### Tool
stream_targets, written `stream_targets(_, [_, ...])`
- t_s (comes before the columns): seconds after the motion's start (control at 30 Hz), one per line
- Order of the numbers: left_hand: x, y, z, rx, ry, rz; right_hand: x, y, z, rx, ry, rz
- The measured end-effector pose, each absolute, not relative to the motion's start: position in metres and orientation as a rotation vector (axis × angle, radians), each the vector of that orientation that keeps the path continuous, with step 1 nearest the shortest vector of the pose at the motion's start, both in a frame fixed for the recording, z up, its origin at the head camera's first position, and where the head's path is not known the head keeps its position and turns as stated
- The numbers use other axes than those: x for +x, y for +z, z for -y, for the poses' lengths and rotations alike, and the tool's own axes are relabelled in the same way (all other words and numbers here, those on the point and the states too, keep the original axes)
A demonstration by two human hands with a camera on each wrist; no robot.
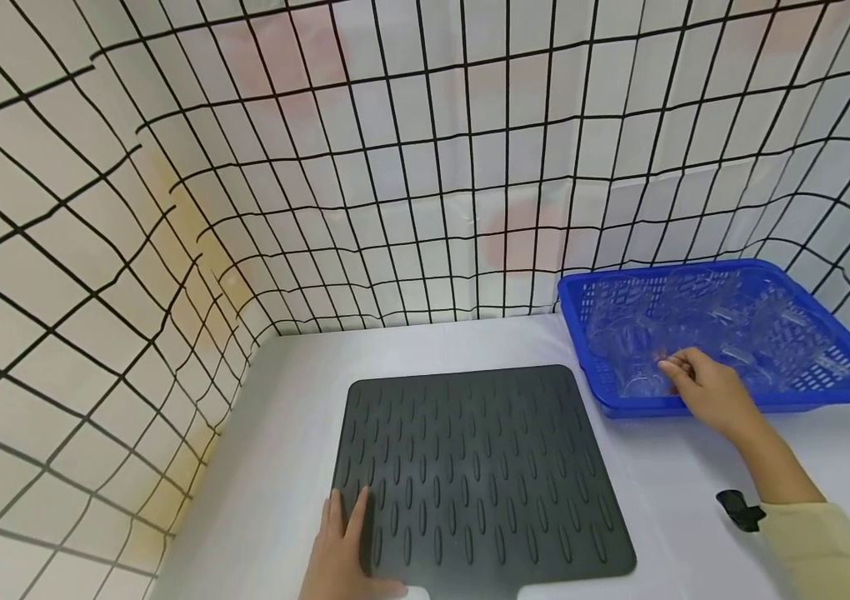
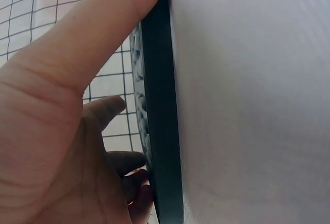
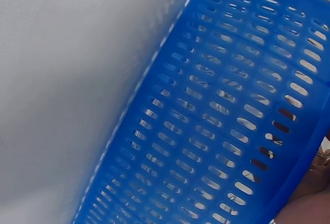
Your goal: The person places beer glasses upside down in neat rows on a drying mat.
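From the head view, I see the right hand (image 1: 712, 393) over the front rim of a blue basket (image 1: 747, 406), at its near left corner. Just left of those fingertips is a clear glass (image 1: 629, 358), so the right hand is much the nearer one. The glass seems to run up from a rounded end by the front rim; which end is the mouth I can't tell. Thumb and bent fingers meet at its edge, but whether they pinch it I can't tell. More clear glassware (image 1: 766, 325) crowds the basket, too see-through to count, and the basket's long axis runs left to right. Between the hands a dark ridged mat (image 1: 470, 467) lies flat on the white tabletop (image 1: 683, 492), left of the basket. The left hand (image 1: 342, 554) rests on the mat's near left edge, fingers spread.

The left wrist view shows the mat's side (image 2: 164, 110) close up, the thumb (image 2: 87, 33) against it and the other fingers apart beyond.

The right wrist view is mostly the basket's slotted wall (image 3: 206, 121); clear shapes glint through the slots, and only a sliver of the hand shows at the lower right corner.
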State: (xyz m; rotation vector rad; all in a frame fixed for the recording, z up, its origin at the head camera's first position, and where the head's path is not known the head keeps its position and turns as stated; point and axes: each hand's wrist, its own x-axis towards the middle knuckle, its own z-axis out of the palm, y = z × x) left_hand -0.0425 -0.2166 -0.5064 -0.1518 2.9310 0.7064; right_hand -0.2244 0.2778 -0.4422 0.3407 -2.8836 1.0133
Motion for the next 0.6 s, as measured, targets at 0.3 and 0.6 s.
stream_targets(0.3, [-0.044,-0.514,0.219,-0.163,0.652,-2.939,-0.221,-0.441,-0.274,0.3,1.029,2.788])
stream_targets(0.6, [-0.042,-0.518,0.219,-0.17,0.664,-2.949,-0.216,-0.432,-0.266,0.326,1.069,2.601])
